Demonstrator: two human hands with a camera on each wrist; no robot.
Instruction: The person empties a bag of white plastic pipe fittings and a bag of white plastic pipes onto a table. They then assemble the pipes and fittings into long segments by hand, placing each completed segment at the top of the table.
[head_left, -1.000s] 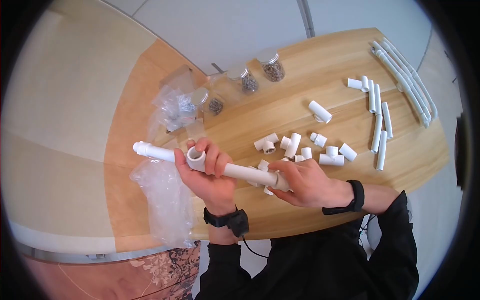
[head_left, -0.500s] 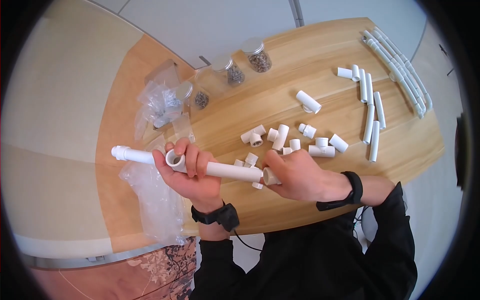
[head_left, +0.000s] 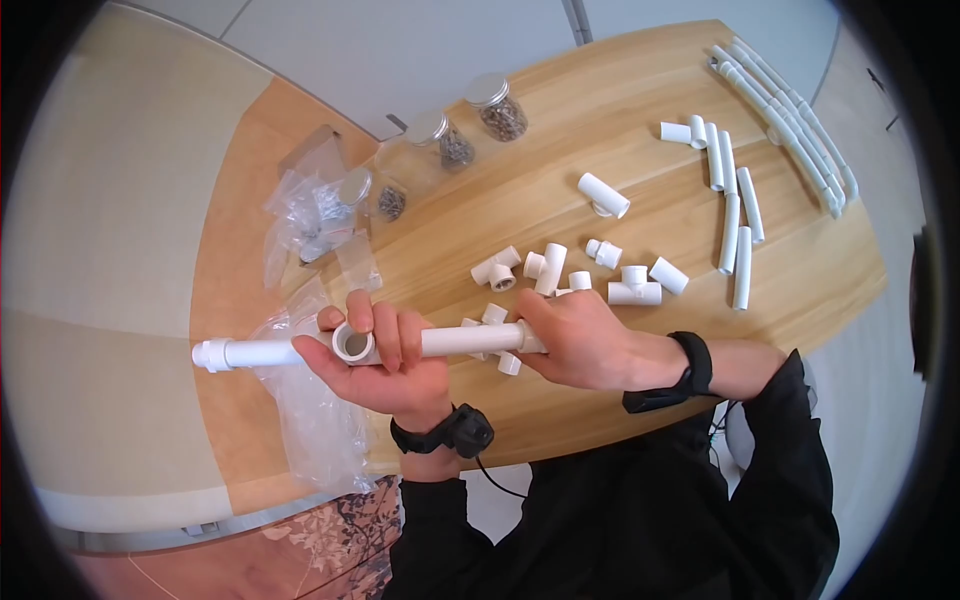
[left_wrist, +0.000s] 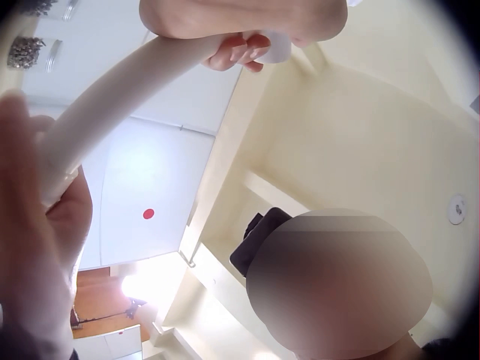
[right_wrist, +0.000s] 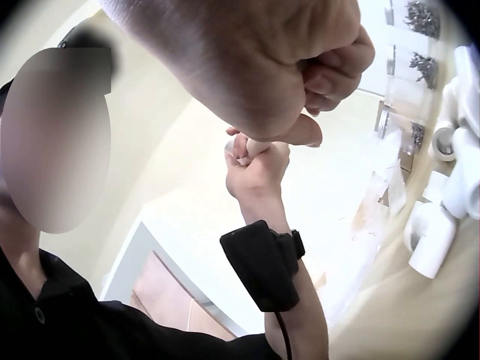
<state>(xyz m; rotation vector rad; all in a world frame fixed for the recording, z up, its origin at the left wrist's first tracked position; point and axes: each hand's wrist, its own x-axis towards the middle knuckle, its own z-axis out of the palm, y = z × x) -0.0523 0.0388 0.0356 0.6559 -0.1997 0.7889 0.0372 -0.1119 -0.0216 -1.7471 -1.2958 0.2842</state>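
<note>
A white pipe assembly (head_left: 470, 341) is held up level above the near edge of the table. The left hand (head_left: 385, 365) has its fingers curled round the middle, beside a tee fitting (head_left: 353, 343) whose round opening faces up. The pipe's far left end carries a ribbed fitting (head_left: 210, 356). At the other end, the right hand (head_left: 580, 342) grips a white fitting (head_left: 530, 338) against the pipe, its fingers mostly hidden. In the left wrist view the pipe (left_wrist: 112, 97) runs between both hands.
Loose white fittings (head_left: 634, 291) lie beyond the hands. Short pipes (head_left: 742, 268) and long joined pipes (head_left: 790, 125) lie at the right. Lidded jars (head_left: 500, 115) line the back edge of the table (head_left: 800, 290); plastic bags (head_left: 320, 430) lie at the left.
The fitting in the right hand, apart from the pipe end half a second ago, now meets it. The assembly has swung to nearly level, its left end lower, and the view has shifted.
</note>
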